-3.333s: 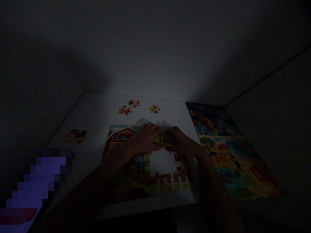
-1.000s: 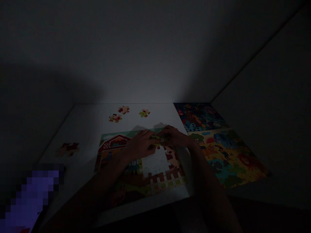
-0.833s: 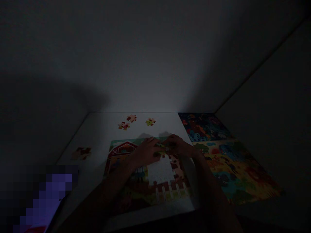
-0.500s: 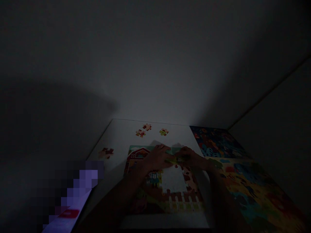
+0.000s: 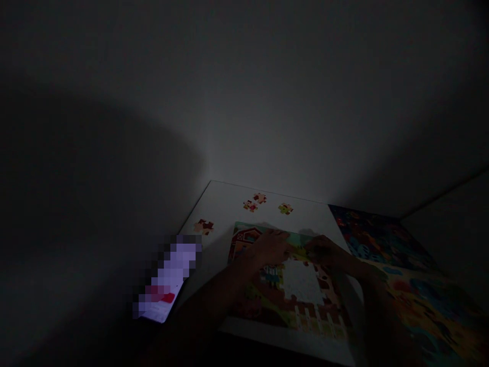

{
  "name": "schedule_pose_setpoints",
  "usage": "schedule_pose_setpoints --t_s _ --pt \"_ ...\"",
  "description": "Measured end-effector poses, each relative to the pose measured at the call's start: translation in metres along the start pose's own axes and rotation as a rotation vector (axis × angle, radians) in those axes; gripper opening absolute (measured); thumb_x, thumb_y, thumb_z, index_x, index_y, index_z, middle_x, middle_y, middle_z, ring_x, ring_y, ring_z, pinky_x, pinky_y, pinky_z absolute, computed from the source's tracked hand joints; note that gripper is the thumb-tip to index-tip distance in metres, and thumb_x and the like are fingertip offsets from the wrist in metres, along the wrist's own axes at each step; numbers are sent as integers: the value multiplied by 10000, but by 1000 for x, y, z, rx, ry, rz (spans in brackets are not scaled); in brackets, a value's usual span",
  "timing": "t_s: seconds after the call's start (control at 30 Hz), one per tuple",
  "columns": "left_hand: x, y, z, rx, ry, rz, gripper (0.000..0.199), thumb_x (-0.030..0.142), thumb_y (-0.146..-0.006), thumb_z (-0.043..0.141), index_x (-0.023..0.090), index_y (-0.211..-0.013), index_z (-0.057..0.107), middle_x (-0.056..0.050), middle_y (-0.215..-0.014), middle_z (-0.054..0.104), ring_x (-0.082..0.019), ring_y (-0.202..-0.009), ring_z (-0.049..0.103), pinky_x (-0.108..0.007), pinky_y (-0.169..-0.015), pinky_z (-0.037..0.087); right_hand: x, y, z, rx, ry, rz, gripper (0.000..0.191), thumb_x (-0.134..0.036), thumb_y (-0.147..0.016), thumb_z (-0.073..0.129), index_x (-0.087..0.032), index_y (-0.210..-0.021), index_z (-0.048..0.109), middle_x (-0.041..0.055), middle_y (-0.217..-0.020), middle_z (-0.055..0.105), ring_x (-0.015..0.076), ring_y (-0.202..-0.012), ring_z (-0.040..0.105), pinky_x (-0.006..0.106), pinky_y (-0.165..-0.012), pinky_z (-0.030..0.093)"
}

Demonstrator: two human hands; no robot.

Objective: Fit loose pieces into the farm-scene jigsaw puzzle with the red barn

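A farm jigsaw puzzle [image 5: 267,308] lies on the white table, with a white gap in its middle where the surface shows. My left hand [image 5: 272,245] rests on its upper part, just above the gap, fingers spread and pointing right. Over the upper right part is my right hand [image 5: 324,251], its fingers bent down onto the puzzle; dim light hides whether a piece is under them. Loose pieces lie beyond the puzzle: a brown and pink one [image 5: 260,198], one with a small figure [image 5: 250,206] and a green one [image 5: 286,208]. Another brown piece [image 5: 204,227] is at the left.
A lit phone [image 5: 164,285], partly pixelated, stands along the table's left edge. At the right lie a dark blue picture [image 5: 378,237] and a yellow, colourful picture [image 5: 428,300]. A pale wall [image 5: 267,102] rises behind the table [image 5: 225,191].
The view has shifted, so the table and puzzle appear further right and more of the phone shows. Both hands remain at the puzzle's upper part, the left hand's fingers slightly farther from the right hand.
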State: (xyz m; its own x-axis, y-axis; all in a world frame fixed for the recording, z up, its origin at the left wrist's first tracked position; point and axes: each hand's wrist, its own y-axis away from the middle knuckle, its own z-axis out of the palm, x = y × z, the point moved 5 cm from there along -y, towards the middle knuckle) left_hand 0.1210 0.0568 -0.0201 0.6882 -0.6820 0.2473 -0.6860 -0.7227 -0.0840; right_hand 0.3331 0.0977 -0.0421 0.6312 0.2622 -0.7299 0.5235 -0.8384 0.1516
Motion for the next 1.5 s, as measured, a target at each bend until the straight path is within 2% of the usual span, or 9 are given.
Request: schedule_pose_setpoints --t_s 0.17,0.33,0.5,0.7,1.07,1.2,1.27,1.37,1.5 --pt "-7 32 -4 35 -5 -113 334 337 -988 453 304 -1272 624 -81 -1460 494 -271 -1307 491 -473 -1064 399 5 -1 2 60 2 14 558 -664 -675 728 -233 -1029 741 94 -1032 592 282 -989 582 422 -874 521" --pt "-31 74 -7 104 -52 -220 338 343 -997 432 313 -1282 611 -43 -1477 484 -236 -1380 413 -434 -1144 323 -3 3 -1 60 -21 41 484 -541 -671 759 -216 -1029 741 87 -1047 591 267 -975 590 401 -870 516" --pt "-40 106 2 122 -169 -320 461 270 -1010 299 212 -1442 450 -82 -1535 413 -250 -1440 334 -489 -1162 304 -7 3 -2 55 -29 22 420 -468 -701 736 -218 -1038 740 68 -1054 588 225 -936 588 363 -856 513" --pt "-35 134 4 271 -322 -554 487 333 -987 342 180 -1428 480 -142 -1527 406 -335 -1433 339 -565 -1148 299 -7 3 -3 68 -58 1 396 -449 -717 719 -206 -1028 752 67 -1040 580 207 -932 578 328 -847 507" --pt "-12 102 9 288 -246 -528 520 375 -994 303 110 -1390 511 -151 -1510 429 -307 -1415 380 -549 -1178 275 -2 -5 -1 99 -35 -2 288 -393 -753 647 -196 -925 768 60 -965 657 221 -892 609 329 -831 499" --pt "-12 103 12 325 -258 -512 548 407 -991 313 94 -1402 495 -152 -1497 446 -311 -1414 379 -543 -1184 276 1 -21 -2 82 55 101 196 -256 -755 574 -192 -814 750 31 -800 699 201 -761 626 301 -740 496" --pt "-13 104 13 345 -260 -501 550 411 -993 310 80 -1384 511 -161 -1487 458 -312 -1410 386 -535 -1184 285 -3 -34 -8 154 145 137 186 -181 -732 567 -189 -790 744 35 -821 721 196 -770 640 291 -760 489" --pt "-15 105 16 378 -264 -495 550 412 -994 315 78 -1384 511 -164 -1489 453 -307 -1411 385 -504 -1174 322 -12 -62 -17 314 227 176 250 -164 -783 548 -166 -944 739 87 -997 721 207 -895 647 291 -831 476" --pt "-17 105 19 379 -267 -501 557 423 -998 317 82 -1401 497 -158 -1498 441 -301 -1419 374 -490 -1170 339 -16 -99 -14 459 250 246 410 -326 -874 566 -122 -1222 634 184 -1218 621 266 -1057 610 350 -904 459"
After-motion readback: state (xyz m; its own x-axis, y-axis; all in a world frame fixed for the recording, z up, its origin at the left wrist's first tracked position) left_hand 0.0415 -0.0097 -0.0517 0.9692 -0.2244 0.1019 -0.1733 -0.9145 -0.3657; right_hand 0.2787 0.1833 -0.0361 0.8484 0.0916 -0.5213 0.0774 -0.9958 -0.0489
